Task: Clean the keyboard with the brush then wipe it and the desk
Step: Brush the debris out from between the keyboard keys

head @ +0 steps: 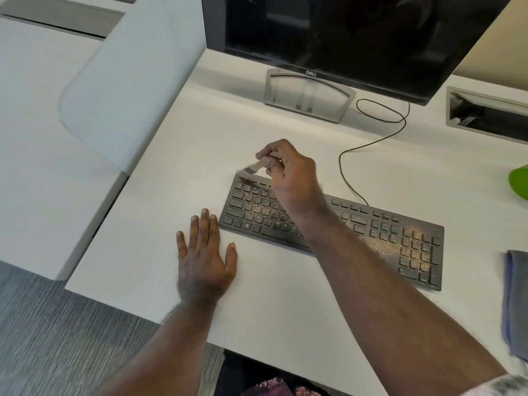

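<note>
A person's two bare forearms reach forward over a pale surface (285, 295) at an office workstation. Nearest the camera, the left hand (204, 262) lies flat on the surface, palm down and fingers straight and spread, just beside the near left corner of a black keyboard (380, 238). At the right edge, a folded grey cloth (517, 304) rests on the surface, well apart from the keyboard and partly cut off by the frame.

The keyboard sits at an angle across the surface, its keys dusted with fine tan crumbs, thickest over the letter keys and the number pad. The right forearm crosses above its middle. The right hand (288, 172) is curled around the handle of a small brush (251, 168), pinched between thumb and fingers, with the blurred bristles touching the keyboard's far left corner.

Beyond it, the keyboard's black cable (371, 144) loops over the surface toward a dark Dell monitor (343, 32) on a silver stand (308, 95). To the right, a recessed grey cable tray (485, 115) is set into the surface; what lies in its dark interior cannot be made out. A green object (520, 181) shows at the right edge. A pale padded divider (128, 81) stands at left.
</note>
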`<state>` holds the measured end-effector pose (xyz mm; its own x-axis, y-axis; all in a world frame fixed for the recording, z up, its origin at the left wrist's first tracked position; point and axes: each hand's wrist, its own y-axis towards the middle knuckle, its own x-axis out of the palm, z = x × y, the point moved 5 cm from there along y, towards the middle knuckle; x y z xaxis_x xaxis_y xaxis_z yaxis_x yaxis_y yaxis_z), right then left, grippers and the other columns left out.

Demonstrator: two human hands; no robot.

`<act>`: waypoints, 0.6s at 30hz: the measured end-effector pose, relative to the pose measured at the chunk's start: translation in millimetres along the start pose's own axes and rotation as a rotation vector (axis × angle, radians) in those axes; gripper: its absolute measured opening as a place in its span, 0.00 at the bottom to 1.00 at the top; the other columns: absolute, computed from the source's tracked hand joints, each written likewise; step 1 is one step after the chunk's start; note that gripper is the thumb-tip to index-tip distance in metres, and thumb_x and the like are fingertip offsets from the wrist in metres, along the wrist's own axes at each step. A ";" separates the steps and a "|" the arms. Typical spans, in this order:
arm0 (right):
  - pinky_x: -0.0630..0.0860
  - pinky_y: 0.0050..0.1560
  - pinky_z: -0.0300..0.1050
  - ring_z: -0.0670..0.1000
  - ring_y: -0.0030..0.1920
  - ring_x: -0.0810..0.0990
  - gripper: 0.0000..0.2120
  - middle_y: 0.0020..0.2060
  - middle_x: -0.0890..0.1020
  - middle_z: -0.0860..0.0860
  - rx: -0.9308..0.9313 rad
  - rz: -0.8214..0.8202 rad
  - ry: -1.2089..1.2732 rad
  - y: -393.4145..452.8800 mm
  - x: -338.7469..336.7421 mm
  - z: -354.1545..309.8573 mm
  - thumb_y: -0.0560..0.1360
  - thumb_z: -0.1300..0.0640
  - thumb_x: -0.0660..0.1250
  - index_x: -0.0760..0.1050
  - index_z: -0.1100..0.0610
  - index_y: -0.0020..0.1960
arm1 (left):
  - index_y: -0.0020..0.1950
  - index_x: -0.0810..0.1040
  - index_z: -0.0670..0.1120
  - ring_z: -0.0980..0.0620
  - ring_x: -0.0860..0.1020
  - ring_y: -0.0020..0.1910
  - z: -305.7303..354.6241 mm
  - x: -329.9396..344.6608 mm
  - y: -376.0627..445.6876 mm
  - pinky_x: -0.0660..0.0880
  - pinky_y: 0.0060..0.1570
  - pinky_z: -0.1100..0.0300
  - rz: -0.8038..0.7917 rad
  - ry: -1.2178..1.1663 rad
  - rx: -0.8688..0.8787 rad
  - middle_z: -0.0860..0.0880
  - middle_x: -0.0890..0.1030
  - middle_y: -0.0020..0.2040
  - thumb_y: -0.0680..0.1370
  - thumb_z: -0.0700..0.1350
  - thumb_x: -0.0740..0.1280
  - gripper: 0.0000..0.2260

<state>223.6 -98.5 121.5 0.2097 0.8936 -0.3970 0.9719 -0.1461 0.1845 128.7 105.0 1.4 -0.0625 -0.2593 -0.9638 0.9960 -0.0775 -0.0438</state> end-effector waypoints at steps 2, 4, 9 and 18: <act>0.82 0.47 0.40 0.46 0.50 0.83 0.07 0.48 0.84 0.52 -0.012 0.053 -0.005 -1.0 -15.4 0.1 0.79 0.67 0.62 0.77 0.61 0.53 | 0.83 0.55 0.44 0.49 0.48 0.83 0.7 0.0 0.0 0.46 0.80 0.41 -0.001 -0.001 0.004 0.49 0.50 0.84 0.80 0.58 0.51 0.34; 0.81 0.47 0.37 0.45 0.49 0.83 0.07 0.46 0.84 0.51 -0.018 0.087 -0.054 -4.8 -29.1 3.1 0.79 0.66 0.62 0.77 0.59 0.52 | 0.84 0.54 0.44 0.49 0.47 0.83 0.7 0.4 0.1 0.45 0.80 0.42 -0.011 0.005 0.007 0.49 0.49 0.84 0.80 0.58 0.51 0.34; 0.77 0.41 0.32 0.43 0.45 0.83 0.06 0.46 0.85 0.51 -0.002 0.037 -0.077 -14.1 -23.4 7.1 0.80 0.66 0.62 0.77 0.58 0.52 | 0.83 0.54 0.44 0.49 0.47 0.83 0.7 0.3 0.3 0.45 0.80 0.42 -0.007 0.013 0.005 0.49 0.50 0.84 0.80 0.58 0.51 0.34; 0.78 0.45 0.33 0.45 0.47 0.82 0.09 0.48 0.84 0.52 -0.029 -0.023 -0.014 5.3 28.9 5.5 0.79 0.69 0.62 0.77 0.59 0.54 | 0.84 0.54 0.44 0.49 0.46 0.83 0.4 0.7 0.0 0.44 0.81 0.42 -0.014 0.032 -0.002 0.49 0.49 0.84 0.80 0.58 0.51 0.34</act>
<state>235.4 -75.8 106.0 0.1885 0.8906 -0.4138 0.9731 -0.1126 0.2008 128.7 104.5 0.9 -0.0749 -0.2274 -0.9709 0.9952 -0.0789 -0.0583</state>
